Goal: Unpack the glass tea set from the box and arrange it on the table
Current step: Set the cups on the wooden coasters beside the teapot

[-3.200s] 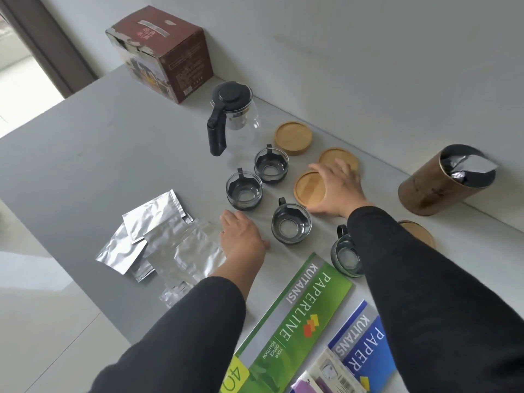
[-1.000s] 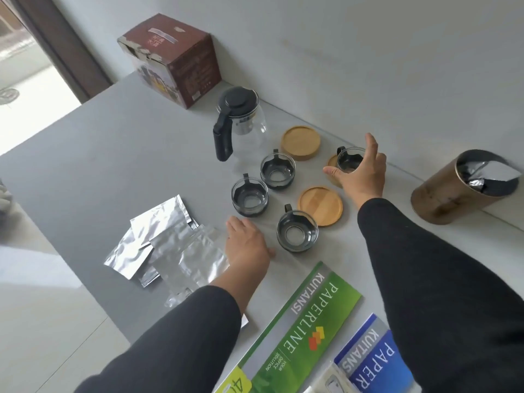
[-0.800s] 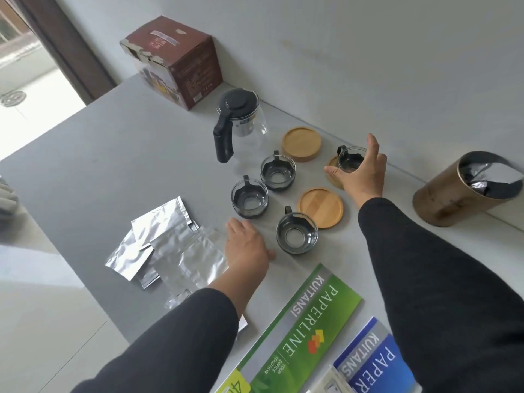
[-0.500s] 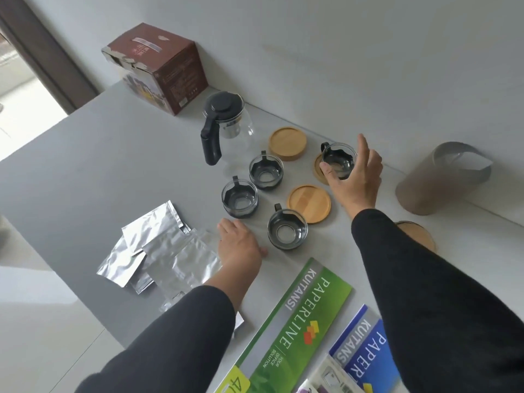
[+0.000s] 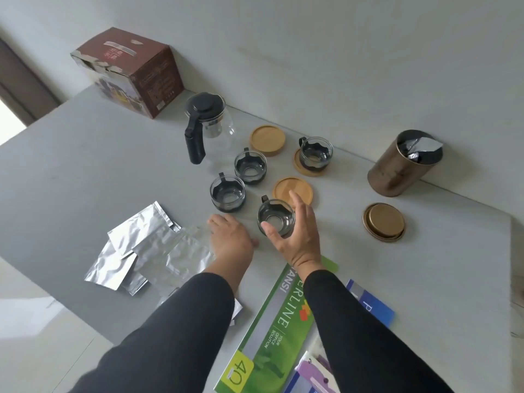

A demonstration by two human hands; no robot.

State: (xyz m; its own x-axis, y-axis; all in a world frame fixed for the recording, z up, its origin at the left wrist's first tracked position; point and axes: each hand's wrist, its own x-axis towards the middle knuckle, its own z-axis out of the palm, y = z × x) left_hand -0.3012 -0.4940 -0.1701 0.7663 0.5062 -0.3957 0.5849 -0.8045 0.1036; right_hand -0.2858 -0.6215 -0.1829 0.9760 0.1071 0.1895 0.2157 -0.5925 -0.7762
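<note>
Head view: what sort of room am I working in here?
Probably a home or small office: a grey table against a plain wall, printer-paper reams at its near edge, pale tiled floor below.

Glass teapot (image 5: 211, 123) is sitting upright near the box (image 5: 130, 69), four black-handled glass cups are lying around it, one cup (image 5: 315, 152) resting on a bamboo coaster (image 5: 301, 168).

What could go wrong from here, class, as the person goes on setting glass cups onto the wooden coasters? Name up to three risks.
1. The right hand grips a glass cup from the side by fingertips; it could slip.
2. The empty coaster lies just behind that cup, with two more cups close by, so a careless move might knock them.
3. The cup on the far coaster appears to sit off-centre; it may tip.
</note>
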